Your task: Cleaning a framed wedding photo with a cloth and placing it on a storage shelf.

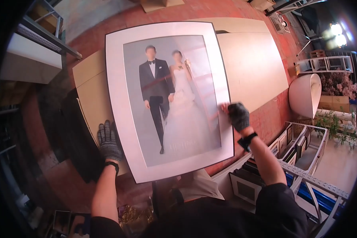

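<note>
A large framed photograph (178, 98) of two people in wedding clothes lies before me, with a wide white mat and a thin dark frame. Flattened cardboard (250, 59) lies under it and shows on both sides. My left hand (108, 142), in a grey knit glove, lies with fingers spread on the cardboard, beside the frame's left edge. My right hand (236, 116), in a similar glove with bare fingertips, is at the frame's lower right edge, its fingertips over the mat; whether it grips the edge cannot be told.
A metal rack (312, 172) holding several picture frames stands at the lower right. A white curved object (305, 95) and pink blossoms (339, 83) are at the right. A metal-edged shelf (47, 41) is at the upper left. The floor (264, 122) is worn red.
</note>
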The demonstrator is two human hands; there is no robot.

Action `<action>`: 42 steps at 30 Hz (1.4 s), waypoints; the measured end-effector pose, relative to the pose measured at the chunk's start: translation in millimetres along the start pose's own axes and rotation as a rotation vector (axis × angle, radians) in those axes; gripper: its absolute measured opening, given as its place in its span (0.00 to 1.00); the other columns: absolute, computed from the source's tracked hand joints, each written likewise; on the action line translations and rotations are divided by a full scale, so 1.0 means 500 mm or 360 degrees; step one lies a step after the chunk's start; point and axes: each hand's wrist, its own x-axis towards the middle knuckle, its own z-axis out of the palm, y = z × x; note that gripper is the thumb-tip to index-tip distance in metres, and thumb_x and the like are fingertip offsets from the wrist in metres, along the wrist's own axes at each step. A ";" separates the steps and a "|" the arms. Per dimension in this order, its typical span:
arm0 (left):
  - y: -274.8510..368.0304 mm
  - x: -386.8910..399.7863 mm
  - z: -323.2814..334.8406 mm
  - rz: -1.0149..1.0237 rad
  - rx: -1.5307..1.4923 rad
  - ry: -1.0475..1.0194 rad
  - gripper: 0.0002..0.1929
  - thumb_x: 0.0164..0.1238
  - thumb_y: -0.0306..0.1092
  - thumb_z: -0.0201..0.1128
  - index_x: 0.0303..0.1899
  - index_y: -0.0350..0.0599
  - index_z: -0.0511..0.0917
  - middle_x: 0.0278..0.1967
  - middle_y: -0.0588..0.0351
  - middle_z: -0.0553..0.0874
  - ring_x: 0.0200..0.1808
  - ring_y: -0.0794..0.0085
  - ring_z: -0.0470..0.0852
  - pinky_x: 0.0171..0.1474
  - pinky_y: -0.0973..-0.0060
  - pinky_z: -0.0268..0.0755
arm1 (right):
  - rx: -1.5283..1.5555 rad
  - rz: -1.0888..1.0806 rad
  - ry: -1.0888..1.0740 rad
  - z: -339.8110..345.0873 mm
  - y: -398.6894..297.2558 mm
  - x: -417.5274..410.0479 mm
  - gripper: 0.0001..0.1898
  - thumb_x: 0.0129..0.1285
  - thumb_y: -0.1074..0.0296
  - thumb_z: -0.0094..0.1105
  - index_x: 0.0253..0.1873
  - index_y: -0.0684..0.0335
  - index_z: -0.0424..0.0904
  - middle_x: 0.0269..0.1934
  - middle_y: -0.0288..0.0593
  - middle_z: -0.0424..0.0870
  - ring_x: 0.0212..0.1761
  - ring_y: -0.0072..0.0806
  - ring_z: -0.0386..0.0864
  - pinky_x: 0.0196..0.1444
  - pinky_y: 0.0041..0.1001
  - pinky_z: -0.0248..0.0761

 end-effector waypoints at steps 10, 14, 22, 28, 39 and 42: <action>0.001 0.004 0.021 0.0012 -0.0057 0.0240 0.36 0.72 0.31 0.50 0.81 0.40 0.57 0.84 0.45 0.56 0.85 0.43 0.49 0.85 0.49 0.37 | -0.0525 0.0705 0.0361 0.078 -0.134 -0.450 0.05 0.61 0.74 0.66 0.40 0.55 0.85 0.31 0.45 0.84 0.35 0.45 0.85 0.37 0.38 0.79; -0.004 0.006 0.030 0.0059 -0.0165 0.0360 0.35 0.70 0.32 0.51 0.79 0.36 0.61 0.84 0.45 0.57 0.85 0.43 0.49 0.85 0.47 0.35 | -0.0536 0.0310 0.0200 0.181 -0.272 -0.447 0.06 0.61 0.73 0.68 0.41 0.55 0.85 0.32 0.46 0.85 0.34 0.44 0.84 0.38 0.37 0.79; 0.005 0.000 0.005 0.0002 0.0011 0.0210 0.33 0.76 0.36 0.49 0.81 0.44 0.60 0.84 0.47 0.56 0.85 0.47 0.50 0.85 0.51 0.39 | -0.0019 -0.0390 -0.0519 0.460 -0.558 -0.364 0.17 0.63 0.69 0.58 0.57 0.50 0.80 0.39 0.43 0.84 0.38 0.45 0.83 0.38 0.45 0.79; 0.000 -0.004 0.007 -0.0006 -0.0131 0.0248 0.37 0.62 0.32 0.59 0.77 0.46 0.67 0.84 0.50 0.57 0.86 0.47 0.49 0.85 0.50 0.38 | -0.0138 -0.0686 -0.0881 0.507 -0.646 -0.309 0.23 0.60 0.69 0.58 0.62 0.55 0.80 0.46 0.46 0.83 0.47 0.43 0.83 0.38 0.46 0.79; 0.011 -0.002 -0.035 0.0004 -0.0102 0.0168 0.39 0.67 0.45 0.59 0.79 0.47 0.64 0.80 0.43 0.63 0.82 0.39 0.55 0.82 0.41 0.42 | -0.0230 -0.0941 -0.0673 0.499 -0.605 0.265 0.12 0.60 0.72 0.60 0.44 0.45 0.88 0.36 0.44 0.85 0.41 0.47 0.84 0.40 0.45 0.78; 0.008 -0.001 -0.057 -0.0014 -0.0377 0.0188 0.36 0.68 0.41 0.57 0.79 0.48 0.66 0.79 0.41 0.64 0.81 0.36 0.58 0.82 0.42 0.44 | -0.0210 -0.0834 -0.0451 0.528 -0.603 0.481 0.08 0.66 0.65 0.59 0.44 0.45 0.88 0.36 0.48 0.87 0.41 0.49 0.86 0.41 0.46 0.78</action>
